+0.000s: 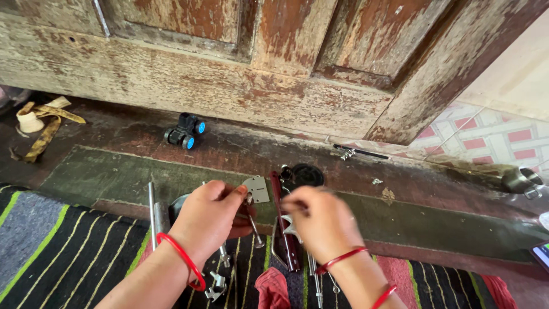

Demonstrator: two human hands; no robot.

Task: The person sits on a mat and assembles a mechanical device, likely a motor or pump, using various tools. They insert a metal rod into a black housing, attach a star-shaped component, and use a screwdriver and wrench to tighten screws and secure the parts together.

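Left hand: left hand (209, 214) with a thin red bangle at the wrist, fingers pinched on a small flat grey metal plate (257, 188) that sticks out past the fingertips toward the right; grasp is closed on it.
Metal rod: thin silver rod or screwdriver shaft (255, 230) runs down from the same hand's fingers; exact grip on it hard to tell.
Right hand: right hand (320, 220), motion-blurred, two red bangles on the wrist, fingers curled around a small silver metal piece (290, 226); what the piece is cannot be made out.
Red-handled tool: long dark red tool (284, 226) lies between the two hands, pointing toward the door, just beside the right hand.
Black round part: black disc-shaped part (306, 174) on the floor just beyond the right hand.
Loose hardware: small silver brackets and screws (216, 284) on the striped rug (68, 252) below the left forearm.
Silver pipe: straight silver pipe (152, 212) on the rug's edge, left of the left hand.
Toy car: black toy car with blue wheels (185, 131) near the door, well apart from the hands.
Door: worn wooden door with peeling brown paint (229, 63) across the top.
Red cloth: crumpled red cloth (273, 288) between the forearms.
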